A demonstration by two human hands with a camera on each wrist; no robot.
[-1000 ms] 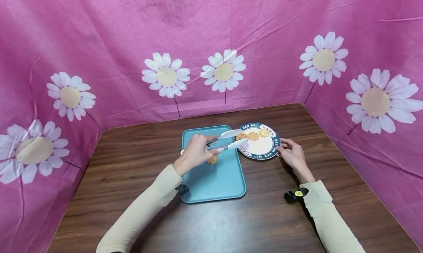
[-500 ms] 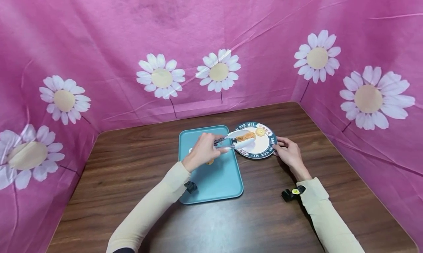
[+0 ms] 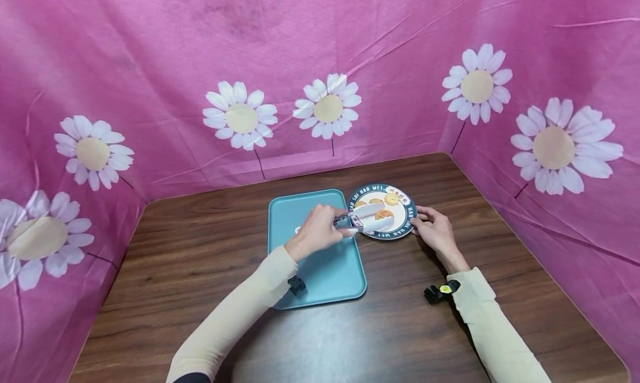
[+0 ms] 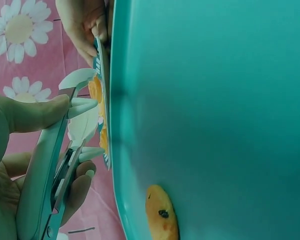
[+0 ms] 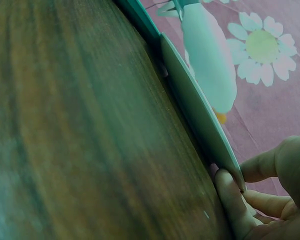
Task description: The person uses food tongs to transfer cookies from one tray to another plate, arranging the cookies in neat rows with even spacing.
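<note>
My left hand (image 3: 317, 230) grips a pair of tongs (image 4: 45, 170) with dark handles and white scoop-like tips, reaching over the tray's right edge to the plate. Its tips spread on either side of a golden-brown cookie (image 3: 383, 215) lying on the plate (image 3: 392, 235), which has a dark blue lettered rim. A pale ring-shaped cookie (image 3: 391, 199) and other cookies lie there too, partly behind the tongs. My right hand (image 3: 437, 231) pinches the plate's right rim; in the right wrist view its thumb and fingers (image 5: 230, 192) straddle the edge.
A teal tray (image 3: 325, 277) lies left of the plate, close against it. On it, a cookie with dark bits (image 4: 161, 212) shows in the left wrist view. The brown wooden table (image 3: 200, 233) is bordered by pink flowered cloth (image 3: 175, 94).
My left hand has carried the cookie in the tongs rightward from the plate's left side towards its middle. The tongs' tips now stand wider apart. My right hand keeps holding the rim.
</note>
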